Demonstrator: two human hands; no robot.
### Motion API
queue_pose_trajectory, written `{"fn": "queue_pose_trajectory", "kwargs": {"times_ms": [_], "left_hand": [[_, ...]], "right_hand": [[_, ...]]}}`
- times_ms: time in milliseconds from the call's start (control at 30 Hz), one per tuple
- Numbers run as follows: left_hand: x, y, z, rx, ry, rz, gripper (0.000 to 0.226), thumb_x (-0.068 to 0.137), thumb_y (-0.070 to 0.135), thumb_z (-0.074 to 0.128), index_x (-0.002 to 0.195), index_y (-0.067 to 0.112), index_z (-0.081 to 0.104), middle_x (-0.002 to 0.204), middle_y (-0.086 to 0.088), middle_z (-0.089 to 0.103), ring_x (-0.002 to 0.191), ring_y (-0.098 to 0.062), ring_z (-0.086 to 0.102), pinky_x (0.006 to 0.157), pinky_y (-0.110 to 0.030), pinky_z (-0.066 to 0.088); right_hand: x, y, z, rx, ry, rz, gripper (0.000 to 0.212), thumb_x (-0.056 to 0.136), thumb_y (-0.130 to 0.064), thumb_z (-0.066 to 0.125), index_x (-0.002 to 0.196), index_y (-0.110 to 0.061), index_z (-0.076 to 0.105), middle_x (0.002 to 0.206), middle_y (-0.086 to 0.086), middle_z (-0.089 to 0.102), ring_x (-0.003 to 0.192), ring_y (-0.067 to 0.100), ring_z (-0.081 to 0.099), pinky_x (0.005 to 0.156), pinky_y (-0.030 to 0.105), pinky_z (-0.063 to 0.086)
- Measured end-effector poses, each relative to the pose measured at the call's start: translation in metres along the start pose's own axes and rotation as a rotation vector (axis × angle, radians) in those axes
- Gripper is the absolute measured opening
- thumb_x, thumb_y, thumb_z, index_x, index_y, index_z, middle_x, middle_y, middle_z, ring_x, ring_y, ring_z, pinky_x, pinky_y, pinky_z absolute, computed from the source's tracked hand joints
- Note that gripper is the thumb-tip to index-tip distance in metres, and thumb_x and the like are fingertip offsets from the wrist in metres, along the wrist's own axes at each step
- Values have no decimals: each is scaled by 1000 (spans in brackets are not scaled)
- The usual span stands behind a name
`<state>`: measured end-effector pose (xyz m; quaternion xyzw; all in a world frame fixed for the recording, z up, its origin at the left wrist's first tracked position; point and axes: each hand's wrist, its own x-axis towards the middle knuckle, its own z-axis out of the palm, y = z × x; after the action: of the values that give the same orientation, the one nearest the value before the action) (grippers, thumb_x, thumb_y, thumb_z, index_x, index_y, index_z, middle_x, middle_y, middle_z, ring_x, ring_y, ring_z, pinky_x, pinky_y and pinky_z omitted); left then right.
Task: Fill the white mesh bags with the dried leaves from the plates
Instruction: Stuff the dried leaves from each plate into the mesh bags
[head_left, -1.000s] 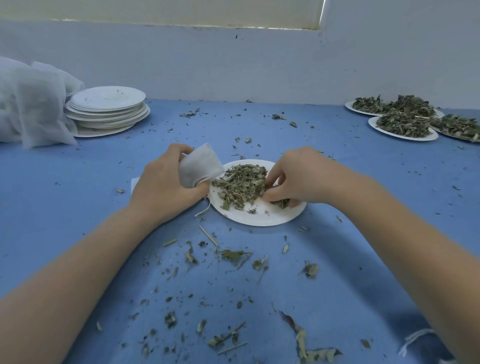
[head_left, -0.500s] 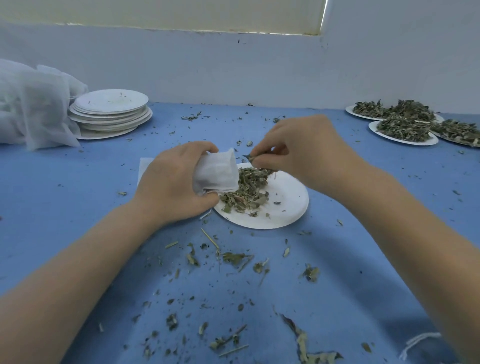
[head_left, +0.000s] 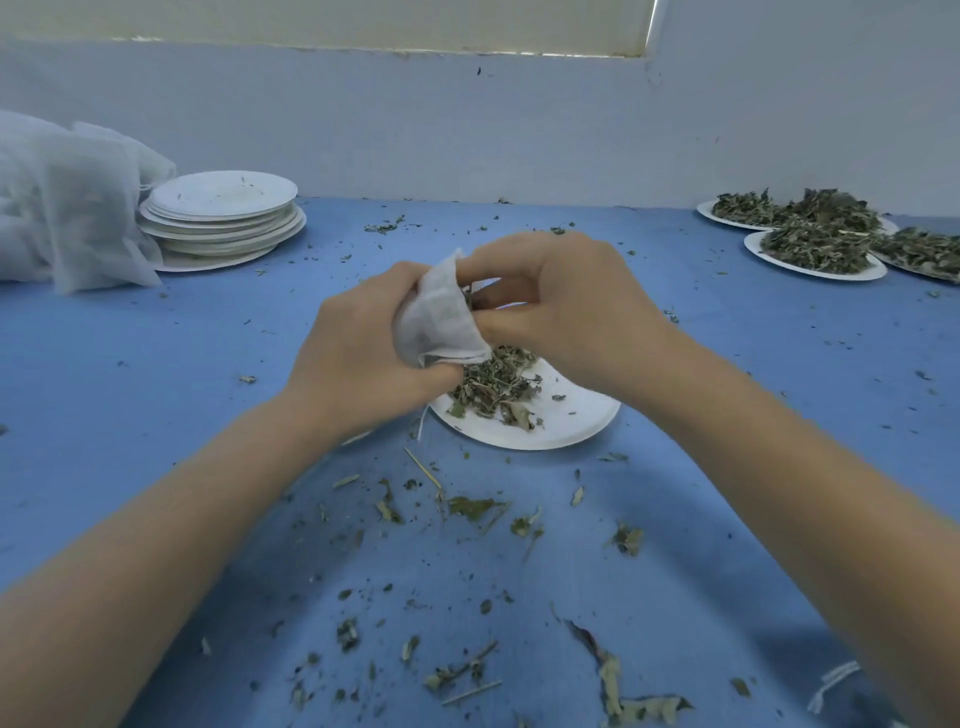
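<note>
Blue table, leaf crumbs everywhere: my right hand has come up off the plate with a pinch of dried leaves, fingertips now at the mouth of the white mesh bag, gripped by my left hand above the plate — another portion going in.

Left hand gripping, right hand apparently pinching

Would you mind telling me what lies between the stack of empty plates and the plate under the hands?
In the head view, only blue tablecloth with scattered leaf crumbs lies between the stack and the plate.
</note>
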<state>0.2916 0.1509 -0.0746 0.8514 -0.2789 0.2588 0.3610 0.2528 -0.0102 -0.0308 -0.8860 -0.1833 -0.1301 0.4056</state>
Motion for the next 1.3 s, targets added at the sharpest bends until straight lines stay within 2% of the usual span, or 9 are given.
{"fn": "queue_pose_trajectory", "kwargs": {"times_ms": [200, 400, 533, 600, 700, 800, 933, 1167, 1300], "left_hand": [[0, 10, 0, 20, -43, 29, 70, 52, 54, 54, 109, 13, 60, 84, 10, 59, 81, -17, 59, 70, -31, 46], [2, 2, -2, 65, -65, 9, 61, 58, 37, 68, 114, 18, 54, 92, 10, 58, 81, -15, 56, 67, -25, 43], [3, -8, -2, 124, -81, -2, 70, 58, 27, 73, 123, 20, 47, 99, 11, 55, 85, -18, 56, 70, -28, 41], [3, -13, -2, 202, -101, 38, 68, 59, 21, 73, 123, 16, 49, 104, 3, 60, 90, -25, 58, 72, -27, 37], [3, -23, -5, 280, -93, 57, 60, 60, 11, 74, 117, 13, 54, 106, -5, 63, 91, -31, 57, 72, -28, 34], [2, -32, -10, 289, -73, -17, 55, 63, 9, 71, 116, 14, 55, 105, -4, 62, 91, -31, 55, 73, -28, 34], [1, -33, -10, 283, -82, -67, 52, 66, 11, 69, 115, 14, 55, 103, -5, 62, 91, -31, 55, 74, -30, 35], [0, -34, -9, 239, -86, -137, 50, 67, 12, 69, 114, 17, 54, 102, -4, 61, 90, -29, 55, 74, -32, 40], [-1, -31, -9, 221, -98, -130, 51, 67, 12, 69, 115, 17, 54, 103, -5, 61, 90, -30, 55, 75, -36, 44]], "right_hand": [[-1, 0, 19, -108, 124, -12, 12, 77, -18, 72, 89, -18, 74, 78, -4, 72, 78, 6, 62, 68, 18, 46], [1, 0, 10, -15, -201, 26, 22, 96, -15, 46, 110, -12, 62, 97, 5, 70, 90, 22, 61, 85, 38, 48], [0, 6, -1, 49, -213, 19, 27, 94, -14, 49, 71, -22, 60, 60, -6, 48, 52, 8, 39, 51, 15, 35], [2, 11, -3, 18, -201, 45, 29, 92, -14, 51, 65, -17, 58, 57, -2, 53, 52, 14, 48, 54, 18, 44], [7, 23, -9, 16, -105, 111, 18, 93, -21, 56, 98, -30, 71, 94, -2, 73, 89, 10, 67, 89, 35, 50], [15, 39, -14, -195, -41, 128, 28, 97, -18, 48, 115, -32, 63, 101, -10, 69, 82, -2, 60, 82, 21, 45], [25, 54, -5, -572, -351, 170, 37, 98, -29, 41, 134, -32, 47, 139, -1, 44, 114, 12, 47, 88, 21, 29], [14, 54, -17, -616, -448, 171, 44, 91, -36, 52, 134, -37, 44, 108, -11, 53, 88, 7, 46, 73, 23, 32], [18, 55, -16, -621, -519, 232, 56, 91, -35, 52, 142, -42, 30, 121, -7, 43, 97, 12, 45, 79, 25, 32]]}}
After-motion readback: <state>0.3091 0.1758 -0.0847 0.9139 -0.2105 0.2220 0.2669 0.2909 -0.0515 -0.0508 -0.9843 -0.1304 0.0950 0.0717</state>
